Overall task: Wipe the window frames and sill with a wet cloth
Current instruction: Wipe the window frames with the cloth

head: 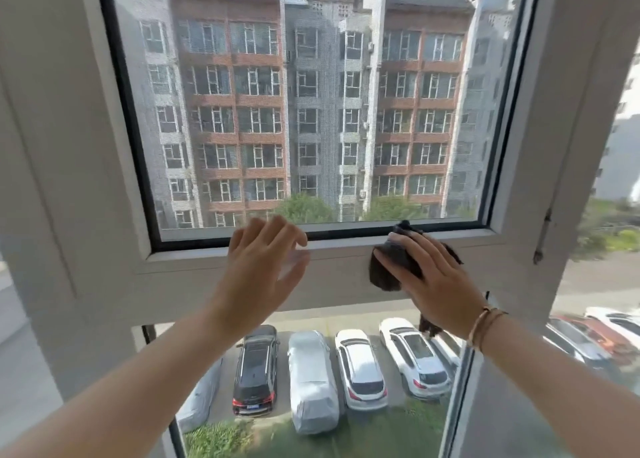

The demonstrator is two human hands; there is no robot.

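on the lower rail of the white window frame (221,270), right of centre, the right hand (433,277) presses a dark cloth (391,263) flat, fingers spread over it. the left hand (263,267) hovers at the rail further left, fingers straight and loosely apart, holding nothing. the cloth looks soft, limp and light, probably damp; it likely handles best bunched under the palm, loose ends tucked in.

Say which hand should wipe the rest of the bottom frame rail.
Right. The right hand already presses the dark cloth flat on the rail. The left hand is open and holds nothing.
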